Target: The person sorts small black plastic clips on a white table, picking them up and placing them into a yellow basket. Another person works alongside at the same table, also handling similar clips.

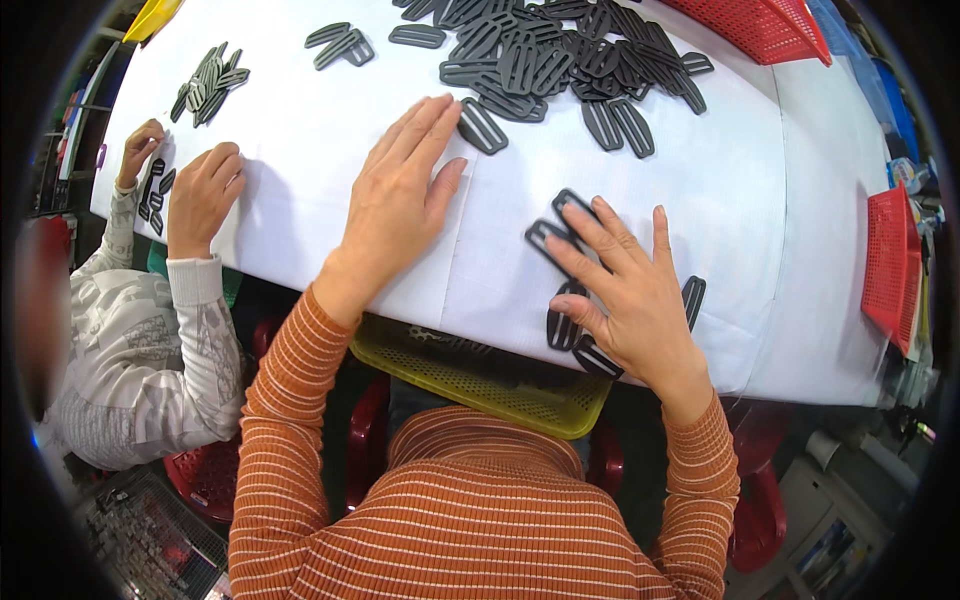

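A large pile of dark grey plastic strap slide buckles lies on the white-covered table. My left hand is open, palm down, its fingers stretched out; the fingertips are beside a single slide buckle at the pile's near edge. Whether they touch it I cannot tell. My right hand is open with fingers spread over several loose slide buckles close to the table's front edge. Its fingertips rest on or just above two of them, which look slightly blurred. Another buckle shows beside the hand, partly hidden.
At the left a co-worker's hands are beside small black buckles. A smaller buckle heap lies farther back. Red baskets stand at the far right and right edge. Below the front edge is a yellow-green basket.
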